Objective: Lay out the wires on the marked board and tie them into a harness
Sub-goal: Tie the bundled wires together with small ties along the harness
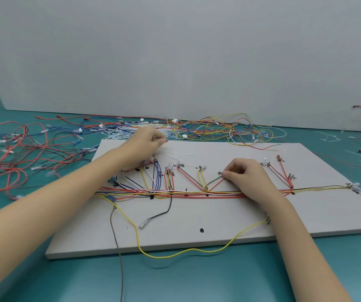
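Most wires (pixel 197 194) already run along the middle of the board (pixel 229 223), untied, while the left hand (pixel 147 139) pinches a cable tie (pixel 175 153) near the far edge and the right hand (pixel 244 174) pinches a branch end.

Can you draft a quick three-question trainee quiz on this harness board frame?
1. True or false: the yellow wire loops past the board's near edge.
2. The right hand pinches where which wires meet? A) red and black B) two blue
3. Fill in: the left hand reaches toward the far edge, by the white ___.

Key: 1 true; 2 A; 3 cable ties.
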Demonstrator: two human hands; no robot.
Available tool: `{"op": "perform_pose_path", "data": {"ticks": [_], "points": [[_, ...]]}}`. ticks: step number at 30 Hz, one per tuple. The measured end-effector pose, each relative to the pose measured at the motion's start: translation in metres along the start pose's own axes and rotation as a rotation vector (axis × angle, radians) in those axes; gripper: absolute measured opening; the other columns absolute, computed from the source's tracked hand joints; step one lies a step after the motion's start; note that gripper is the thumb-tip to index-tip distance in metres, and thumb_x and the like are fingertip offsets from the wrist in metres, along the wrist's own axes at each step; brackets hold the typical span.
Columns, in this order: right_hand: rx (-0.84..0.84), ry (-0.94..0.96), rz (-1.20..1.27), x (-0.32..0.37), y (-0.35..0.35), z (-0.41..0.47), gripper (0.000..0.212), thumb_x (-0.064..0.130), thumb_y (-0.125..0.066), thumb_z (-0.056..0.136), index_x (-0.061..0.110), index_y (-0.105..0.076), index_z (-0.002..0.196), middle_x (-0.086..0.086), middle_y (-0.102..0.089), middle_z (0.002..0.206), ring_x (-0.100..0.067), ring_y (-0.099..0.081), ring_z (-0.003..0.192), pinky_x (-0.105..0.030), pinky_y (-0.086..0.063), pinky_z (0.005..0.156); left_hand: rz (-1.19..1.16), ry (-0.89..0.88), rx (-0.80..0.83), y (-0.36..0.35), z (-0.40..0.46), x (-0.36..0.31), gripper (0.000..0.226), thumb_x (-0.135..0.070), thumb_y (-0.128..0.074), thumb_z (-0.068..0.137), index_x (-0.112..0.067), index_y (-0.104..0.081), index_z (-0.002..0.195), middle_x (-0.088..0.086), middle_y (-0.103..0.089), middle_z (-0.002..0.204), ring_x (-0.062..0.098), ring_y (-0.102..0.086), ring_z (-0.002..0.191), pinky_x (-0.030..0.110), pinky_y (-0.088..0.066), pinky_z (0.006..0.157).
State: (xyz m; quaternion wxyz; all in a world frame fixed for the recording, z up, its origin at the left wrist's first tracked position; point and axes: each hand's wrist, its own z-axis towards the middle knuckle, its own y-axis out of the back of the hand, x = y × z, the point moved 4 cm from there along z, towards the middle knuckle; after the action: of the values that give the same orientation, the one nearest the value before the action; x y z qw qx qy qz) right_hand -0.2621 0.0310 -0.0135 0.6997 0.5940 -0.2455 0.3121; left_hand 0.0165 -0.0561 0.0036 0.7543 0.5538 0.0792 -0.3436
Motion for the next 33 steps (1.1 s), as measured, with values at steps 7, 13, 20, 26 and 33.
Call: {"op": "perform_pose_path", "data": {"ticks": [7, 13, 20, 26, 33], "points": [[0.004, -0.009, 0.010, 0.001, 0.001, -0.001, 0.010, 0.021, -0.072, 0.085, 0.018, -0.071, 0.076, -0.003, -0.062, 0.068, -0.012, -0.050, 0.061, -0.027, -0.035, 0.058, 0.234, 0.343, -0.192, 0.050, 0.007, 0.081, 0.033, -0.007, -0.042, 0.097, -0.006, -0.066, 0.121, 0.019, -0.059, 0.126, 0.037, -0.050, 0.119, 0.042, -0.041, 0.098], [0.005, -0.015, 0.002, 0.001, 0.002, -0.002, 0.011, 0.021, -0.071, 0.086, 0.019, -0.071, 0.075, -0.003, -0.062, 0.069, -0.012, -0.050, 0.061, -0.027, -0.036, 0.057, 0.178, 0.511, -0.023, 0.048, -0.007, 0.121, 0.033, -0.003, -0.041, 0.097, -0.006, -0.071, 0.111, 0.018, -0.061, 0.129, 0.035, -0.051, 0.122, 0.038, -0.040, 0.101], [0.000, -0.016, -0.001, 0.002, 0.002, -0.002, 0.010, 0.022, -0.072, 0.086, 0.018, -0.071, 0.077, -0.005, -0.065, 0.072, -0.011, -0.051, 0.063, -0.026, -0.036, 0.058, 0.150, 0.545, -0.053, 0.051, -0.008, 0.121, 0.028, -0.001, -0.044, 0.093, 0.003, -0.071, 0.091, 0.023, -0.065, 0.104, 0.035, -0.057, 0.099, 0.037, -0.044, 0.087], [0.001, -0.012, 0.002, 0.003, 0.002, -0.003, 0.010, 0.021, -0.071, 0.086, 0.018, -0.071, 0.076, -0.004, -0.064, 0.070, -0.012, -0.051, 0.063, -0.026, -0.036, 0.058, 0.162, 0.499, -0.069, 0.052, -0.010, 0.122, 0.026, -0.001, -0.044, 0.091, 0.002, -0.068, 0.083, 0.025, -0.065, 0.100, 0.033, -0.055, 0.091, 0.038, -0.045, 0.085], [-0.004, -0.015, 0.009, 0.001, 0.002, -0.002, 0.010, 0.020, -0.072, 0.085, 0.018, -0.071, 0.076, 0.000, -0.062, 0.067, -0.010, -0.050, 0.061, -0.024, -0.035, 0.056, 0.117, 0.483, -0.442, 0.073, -0.021, 0.124, 0.032, 0.011, -0.050, 0.084, 0.000, -0.076, 0.099, 0.020, -0.072, 0.104, 0.033, -0.060, 0.109, 0.038, -0.047, 0.099]]}}
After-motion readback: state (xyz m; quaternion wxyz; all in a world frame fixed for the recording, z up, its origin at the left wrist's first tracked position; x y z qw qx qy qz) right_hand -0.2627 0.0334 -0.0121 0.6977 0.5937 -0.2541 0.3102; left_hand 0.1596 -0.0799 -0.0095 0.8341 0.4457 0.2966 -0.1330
